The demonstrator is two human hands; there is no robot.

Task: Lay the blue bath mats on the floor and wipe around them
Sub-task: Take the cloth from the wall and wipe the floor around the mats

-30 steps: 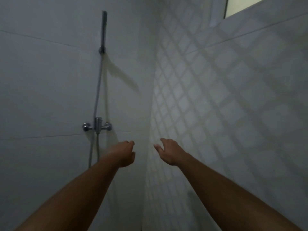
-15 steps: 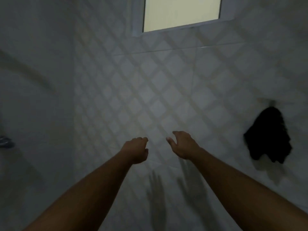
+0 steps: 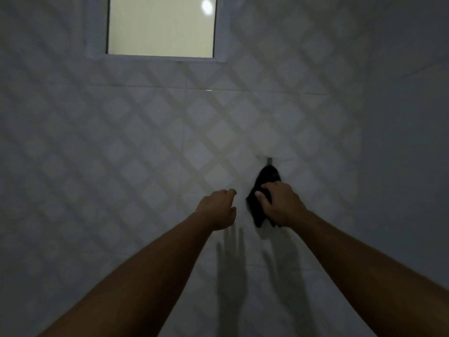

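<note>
A dark cloth point(image 3: 266, 177) hangs from a small hook point(image 3: 269, 161) on the diamond-patterned tiled wall. My right hand point(image 3: 279, 203) is closed around the cloth's lower part, and cloth shows above and below the fingers. My left hand point(image 3: 218, 209) hovers just left of it with loosely curled fingers that hold nothing and do not touch the cloth. No blue bath mats and no floor are in view.
A frosted window point(image 3: 161, 25) sits high in the wall, left of the hook. A plain wall point(image 3: 408, 142) meets the tiled wall at a corner on the right. The room is dim.
The view swung right from the shower fittings to the tiled wall. The cloth moved from the right edge to the centre, and my right hand took hold of it.
</note>
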